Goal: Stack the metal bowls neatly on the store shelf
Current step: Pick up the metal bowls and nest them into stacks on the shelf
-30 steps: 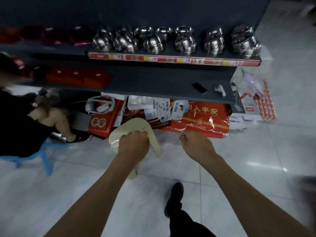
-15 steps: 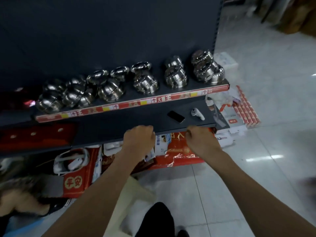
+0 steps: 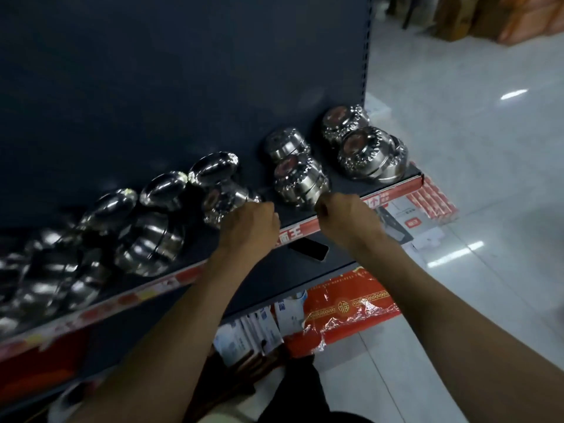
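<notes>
Several stacks of shiny metal bowls stand upside down along the dark shelf with its red price strip. My left hand is a loose fist at the shelf's front edge, right beside a small stack of bowls; whether it touches them is unclear. My right hand, fingers curled, hovers just in front of a middle stack of bowls. Neither hand holds anything. Two more stacks sit at the shelf's right end. A larger stack and blurred ones stand to the left.
A black phone lies on the lower shelf under my hands. Red wrapped packages and white boxes sit on the tiled floor below. The shelf unit ends at the right, with open aisle floor beyond.
Both hands have risen from the lower shelf edge up to the bowl shelf. The view has come closer and tilted, so the bowls look larger.
</notes>
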{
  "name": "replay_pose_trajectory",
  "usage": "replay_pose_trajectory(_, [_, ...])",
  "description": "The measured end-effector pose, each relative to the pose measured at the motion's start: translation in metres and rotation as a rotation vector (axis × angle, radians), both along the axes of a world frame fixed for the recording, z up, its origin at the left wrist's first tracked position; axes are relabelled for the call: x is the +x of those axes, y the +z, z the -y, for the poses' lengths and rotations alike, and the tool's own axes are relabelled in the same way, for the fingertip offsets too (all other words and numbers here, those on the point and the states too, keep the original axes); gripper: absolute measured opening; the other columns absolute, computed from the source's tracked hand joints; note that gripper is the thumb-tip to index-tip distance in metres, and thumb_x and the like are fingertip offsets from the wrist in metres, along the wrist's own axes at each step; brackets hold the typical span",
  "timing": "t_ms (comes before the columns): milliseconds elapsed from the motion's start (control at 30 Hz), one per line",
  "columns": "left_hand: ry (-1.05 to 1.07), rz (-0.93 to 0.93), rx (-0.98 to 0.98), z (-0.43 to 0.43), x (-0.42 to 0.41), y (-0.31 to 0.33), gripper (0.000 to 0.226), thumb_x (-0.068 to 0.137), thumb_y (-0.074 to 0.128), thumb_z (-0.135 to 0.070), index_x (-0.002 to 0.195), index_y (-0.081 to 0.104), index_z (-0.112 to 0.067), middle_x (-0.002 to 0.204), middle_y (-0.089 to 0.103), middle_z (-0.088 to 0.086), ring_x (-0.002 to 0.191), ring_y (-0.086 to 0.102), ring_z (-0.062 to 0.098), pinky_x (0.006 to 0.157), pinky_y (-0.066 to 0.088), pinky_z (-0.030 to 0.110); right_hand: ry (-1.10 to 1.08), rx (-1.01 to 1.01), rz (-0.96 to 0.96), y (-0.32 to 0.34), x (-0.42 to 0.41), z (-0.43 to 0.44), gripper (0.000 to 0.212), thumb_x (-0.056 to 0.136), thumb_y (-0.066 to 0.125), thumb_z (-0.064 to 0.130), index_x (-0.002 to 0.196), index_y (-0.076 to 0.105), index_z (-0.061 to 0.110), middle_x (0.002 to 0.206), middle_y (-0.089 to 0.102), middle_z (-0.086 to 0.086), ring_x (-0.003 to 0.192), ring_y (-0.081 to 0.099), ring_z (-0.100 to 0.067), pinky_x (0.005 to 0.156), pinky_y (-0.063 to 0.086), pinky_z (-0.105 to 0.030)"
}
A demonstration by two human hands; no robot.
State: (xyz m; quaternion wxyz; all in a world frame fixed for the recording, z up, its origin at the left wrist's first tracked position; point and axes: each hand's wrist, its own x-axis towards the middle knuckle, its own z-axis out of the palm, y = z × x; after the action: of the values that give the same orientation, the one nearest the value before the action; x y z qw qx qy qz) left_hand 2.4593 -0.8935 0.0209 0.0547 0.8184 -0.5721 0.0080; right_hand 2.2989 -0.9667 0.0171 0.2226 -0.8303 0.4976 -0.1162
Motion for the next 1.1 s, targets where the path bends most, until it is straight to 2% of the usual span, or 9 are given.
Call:
replay_pose_trajectory(100, [-0.132,-0.020,0.078,0.049,0.016,-0.017,0.029,0.099,0.044,-0.032,0.082,0.057,-0.014,0.089,0.069,0.012,0.081,0.066,0.032,0.070,0.054,0.039,-0.101,0.013,-0.057,-0.011,0.022,0.035,0.021,0.098,0.044,0.018,0.100,0.062,0.009,0.077,0.051,-0.007,0.069,0.050,-0.030,0.061,0.039,-0.034])
replay_pose_trajectory(233, [-0.311,0.010,0.147,0.096,0.019,-0.034,0.028,0.100,0.042,-0.033,0.088,0.060,-0.015,0.098,0.070,0.014,0.089,0.067,0.035,0.069,0.045,0.035,-0.206,-0.009,-0.033,-0.038,0.032,0.063,0.018,0.099,0.046,0.015,0.102,0.063,0.011,0.089,0.062,-0.011,0.083,0.066,-0.038,0.062,0.048,-0.037])
replay_pose_trajectory(367, [-0.441,0.076,0.171,0.116,0.001,-0.046,0.070,0.081,0.014,-0.056,0.104,0.065,-0.013,0.101,0.070,0.015,0.093,0.066,0.037,0.067,0.038,0.035,-0.265,-0.110,-0.067,-0.071,0.023,0.071,0.013,0.097,0.045,0.008,0.096,0.058,0.010,0.089,0.063,-0.014,0.078,0.065,-0.036,0.060,0.048,-0.037])
replay_pose_trajectory(467, [-0.498,0.175,0.012,0.130,-0.002,-0.073,0.048,0.094,0.029,-0.046,0.107,0.065,-0.016,0.095,0.071,0.012,0.087,0.068,0.032,0.064,0.035,0.033,-0.308,-0.205,-0.045,-0.098,0.021,0.074,0.012,0.097,0.048,0.007,0.101,0.059,0.008,0.094,0.067,-0.015,0.079,0.068,-0.036,0.065,0.059,-0.046])
replay_pose_trajectory(567, [-0.512,0.190,-0.132,0.133,0.000,-0.100,0.030,0.100,0.043,-0.038,0.109,0.064,-0.019,0.089,0.070,0.012,0.084,0.068,0.030,0.063,0.037,0.033,-0.327,-0.314,-0.028,-0.120,0.025,0.076,0.015,0.097,0.046,0.007,0.101,0.061,0.007,0.092,0.065,-0.015,0.079,0.067,-0.038,0.067,0.058,-0.048])
replay_pose_trajectory(733, [-0.526,0.190,-0.329,0.108,0.026,-0.126,0.025,0.098,0.046,-0.037,0.093,0.066,-0.021,0.083,0.071,0.011,0.078,0.069,0.032,0.060,0.037,0.032,-0.342,-0.502,0.029,-0.138,0.050,0.062,0.023,0.096,0.043,0.015,0.106,0.062,0.009,0.092,0.060,-0.018,0.087,0.061,-0.042,0.062,0.035,-0.036])
replay_pose_trajectory(900, [-0.492,0.120,-0.399,0.051,0.080,-0.127,0.026,0.098,0.046,-0.038,0.075,0.045,-0.024,0.076,0.057,0.011,0.079,0.062,0.032,0.063,0.038,0.035,-0.286,-0.646,0.117,-0.144,0.102,0.029,0.027,0.093,0.044,0.020,0.107,0.064,0.009,0.102,0.064,-0.028,0.091,0.062,-0.048,0.066,0.039,-0.039])
replay_pose_trajectory(1033, [-0.405,0.133,-0.489,-0.014,0.153,-0.105,0.024,0.096,0.047,-0.039,0.085,0.060,-0.023,0.093,0.064,0.010,0.087,0.064,0.035,0.069,0.045,0.037,-0.196,-0.656,0.220,-0.126,0.168,-0.019,0.032,0.090,0.038,0.023,0.098,0.066,0.009,0.094,0.065,-0.025,0.083,0.061,-0.047,0.065,0.042,-0.038])
replay_pose_trajectory(1100, [-0.370,0.090,-0.528,-0.049,0.184,-0.092,0.022,0.096,0.047,-0.039,0.078,0.048,-0.027,0.077,0.056,0.007,0.079,0.062,0.036,0.067,0.047,0.039,-0.151,-0.679,0.250,-0.114,0.203,-0.046,0.035,0.089,0.037,0.027,0.101,0.065,0.010,0.095,0.067,-0.023,0.084,0.062,-0.047,0.069,0.049,-0.041])
